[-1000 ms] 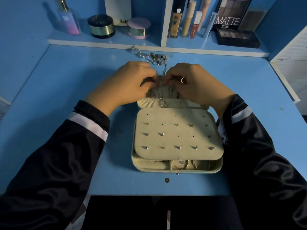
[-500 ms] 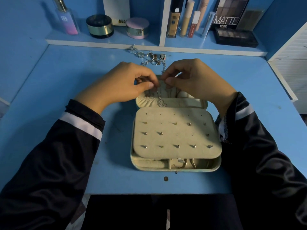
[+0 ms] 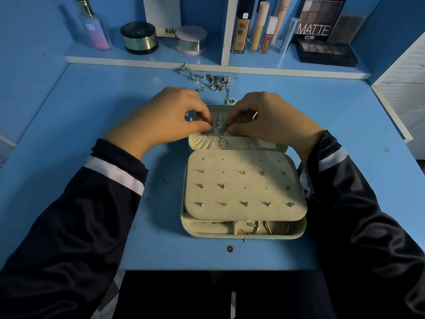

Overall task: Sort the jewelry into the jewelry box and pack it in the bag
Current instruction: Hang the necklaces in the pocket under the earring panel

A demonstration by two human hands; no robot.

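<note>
A pale green jewelry box (image 3: pixel 243 236) lies open on the blue desk. Its cream stud panel (image 3: pixel 243 187) carries several small earrings. My left hand (image 3: pixel 165 118) and my right hand (image 3: pixel 271 120) meet over the upright lid (image 3: pixel 257 143), each pinching the chain of a silver necklace. Its heart pendant (image 3: pixel 225 143) hangs against the lid's gathered pocket. Loose rings and a chain (image 3: pixel 211 81) lie on the desk just behind the box. No bag is in view.
A shelf (image 3: pixel 207 63) at the back holds a perfume bottle (image 3: pixel 93 26), two round jars (image 3: pixel 139 38), cosmetic tubes (image 3: pixel 259 26) and eyeshadow palettes (image 3: pixel 326 51). A small dark stud (image 3: pixel 229 248) lies near the desk's front edge. A white panel (image 3: pixel 400 93) stands at right.
Both hands have dropped slightly toward the lid, the fingertips closer together on the chain. The heart pendant still hangs at the lid's pocket.
</note>
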